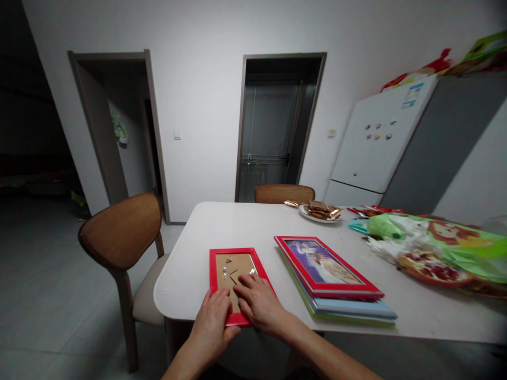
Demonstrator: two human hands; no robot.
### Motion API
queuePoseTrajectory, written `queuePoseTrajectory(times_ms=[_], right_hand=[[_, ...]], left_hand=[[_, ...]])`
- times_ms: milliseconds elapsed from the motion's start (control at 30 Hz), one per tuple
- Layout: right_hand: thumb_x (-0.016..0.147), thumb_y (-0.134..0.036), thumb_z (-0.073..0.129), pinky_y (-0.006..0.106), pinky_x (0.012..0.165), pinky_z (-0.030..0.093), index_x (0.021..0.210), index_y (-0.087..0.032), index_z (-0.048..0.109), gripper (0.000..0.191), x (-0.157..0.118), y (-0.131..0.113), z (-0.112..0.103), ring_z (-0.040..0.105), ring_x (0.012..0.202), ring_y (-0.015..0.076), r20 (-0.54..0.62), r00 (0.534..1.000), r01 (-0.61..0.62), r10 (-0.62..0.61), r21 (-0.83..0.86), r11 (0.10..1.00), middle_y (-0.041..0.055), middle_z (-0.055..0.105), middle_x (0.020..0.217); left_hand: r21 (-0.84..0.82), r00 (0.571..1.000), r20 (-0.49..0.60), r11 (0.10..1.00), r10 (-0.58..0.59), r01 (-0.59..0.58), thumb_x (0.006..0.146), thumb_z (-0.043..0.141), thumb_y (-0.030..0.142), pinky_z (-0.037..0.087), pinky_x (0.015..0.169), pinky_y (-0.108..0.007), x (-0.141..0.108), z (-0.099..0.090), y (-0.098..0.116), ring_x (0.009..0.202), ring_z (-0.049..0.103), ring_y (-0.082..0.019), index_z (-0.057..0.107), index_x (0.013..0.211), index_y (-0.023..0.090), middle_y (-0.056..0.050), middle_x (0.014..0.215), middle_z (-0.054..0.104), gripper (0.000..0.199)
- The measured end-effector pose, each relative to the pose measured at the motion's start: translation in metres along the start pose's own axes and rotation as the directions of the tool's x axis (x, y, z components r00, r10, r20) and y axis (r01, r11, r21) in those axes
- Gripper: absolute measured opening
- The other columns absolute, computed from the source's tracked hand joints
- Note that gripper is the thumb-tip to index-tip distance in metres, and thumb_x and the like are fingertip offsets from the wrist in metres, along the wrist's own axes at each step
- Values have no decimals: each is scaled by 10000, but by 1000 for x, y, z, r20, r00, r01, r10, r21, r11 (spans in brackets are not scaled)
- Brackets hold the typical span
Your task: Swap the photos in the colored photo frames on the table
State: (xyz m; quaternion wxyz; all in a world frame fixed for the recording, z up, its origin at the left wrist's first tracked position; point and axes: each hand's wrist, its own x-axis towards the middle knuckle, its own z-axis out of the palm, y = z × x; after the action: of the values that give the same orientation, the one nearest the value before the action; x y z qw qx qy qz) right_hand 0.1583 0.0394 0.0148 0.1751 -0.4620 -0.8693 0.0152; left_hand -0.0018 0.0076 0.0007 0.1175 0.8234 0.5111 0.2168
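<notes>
A red picture frame (214,269) lies face down at the table's near edge, its brown backing board (222,264) showing. Small metal fittings (225,272) and a thin dark strip or slit are visible on the board. My left hand (214,316) is closed around the frame's lower left corner, thumb at the near edge. Across the lower right side reaches my right hand (259,303), its bent fingers pressed together against the backing and rail. Its fingertips hide part of the board. To the right, a red-framed picture (317,264) tops a stack with blue and green frames (348,311) underneath.
The white table (186,248) has a rounded left corner. Wooden chairs stand at the left (122,232) and far side (283,193). Farther right are a plate of wrapped packets (320,211), a green bag (467,243) and a dish of reddish scraps (431,269).
</notes>
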Motion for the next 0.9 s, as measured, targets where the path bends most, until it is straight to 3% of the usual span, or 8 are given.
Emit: queuePoseTrajectory(times_ms=[433, 767, 900], right_hand=[[780, -225, 412, 368, 870, 286, 1049, -272, 528, 297, 0, 0, -5, 374, 1024, 205, 70, 994, 83, -82, -9, 996, 36, 465, 1138], [745, -184, 429, 331, 834, 327, 906, -200, 580, 221, -1, 6, -6, 435, 927, 186, 26, 998, 52, -54, 63, 997, 60, 502, 1022], [745, -186, 424, 338, 863, 320, 977, -205, 571, 275, 0, 10, 0, 433, 966, 192, -1, 1000, 13, -13, 104, 995, 67, 496, 1066]], left_hand=[[0, 1000, -7, 1000, 15, -15, 608, 655, 182, 264, 995, -481, 1, 1, -1, 1150, 412, -259, 526, 936, 156, -137, 1204, 499, 354], [16, 1000, 9, 1000, 4, -5, 619, 657, 190, 265, 999, -475, 0, 2, -3, 1156, 406, -261, 537, 910, 150, -148, 1222, 480, 317], [17, 1000, 4, 1000, 3, -3, 616, 658, 186, 267, 996, -482, 0, 3, -4, 1157, 405, -262, 535, 914, 154, -143, 1227, 478, 323]])
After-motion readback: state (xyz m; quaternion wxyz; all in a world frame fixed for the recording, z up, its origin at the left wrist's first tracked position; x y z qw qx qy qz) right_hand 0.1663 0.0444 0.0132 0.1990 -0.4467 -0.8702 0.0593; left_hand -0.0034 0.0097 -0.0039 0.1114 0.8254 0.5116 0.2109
